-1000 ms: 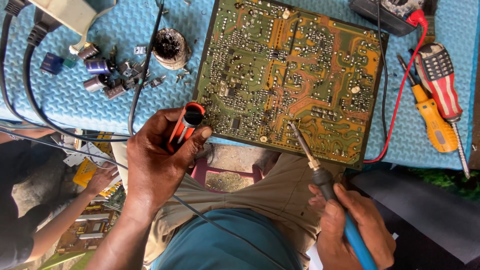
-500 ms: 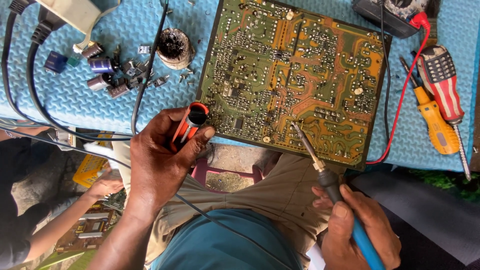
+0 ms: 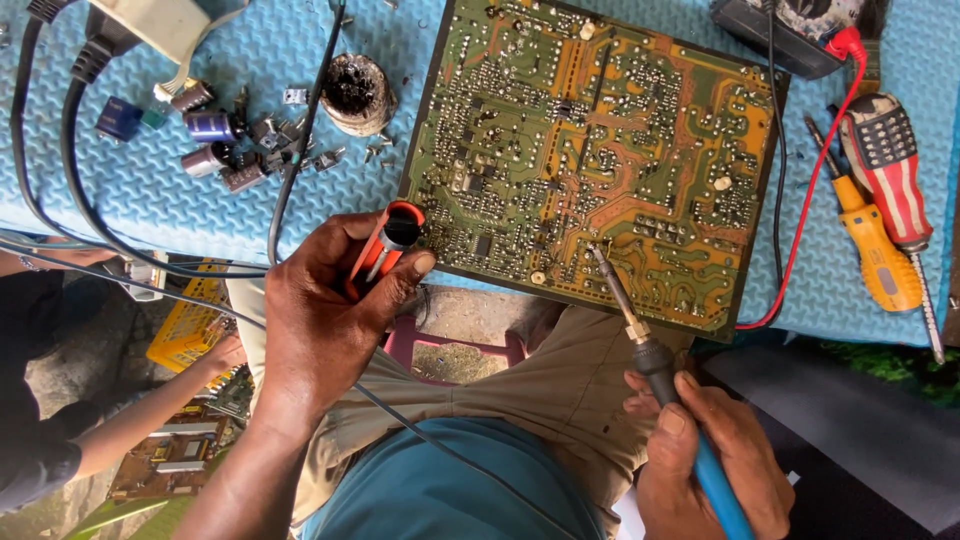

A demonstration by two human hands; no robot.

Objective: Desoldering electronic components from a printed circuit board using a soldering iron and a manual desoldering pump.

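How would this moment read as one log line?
left hand: holds orange tool | right hand: holds soldering iron, tip on circuit board

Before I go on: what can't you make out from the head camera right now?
- Orange tool: its lower end is wrapped by the left hand.
- Soldering iron: the blue handle runs off the bottom edge past the right hand.
- Iron tip on the circuit board: too small to tell which joint it touches.
- Black device, top right: cut by the top edge.
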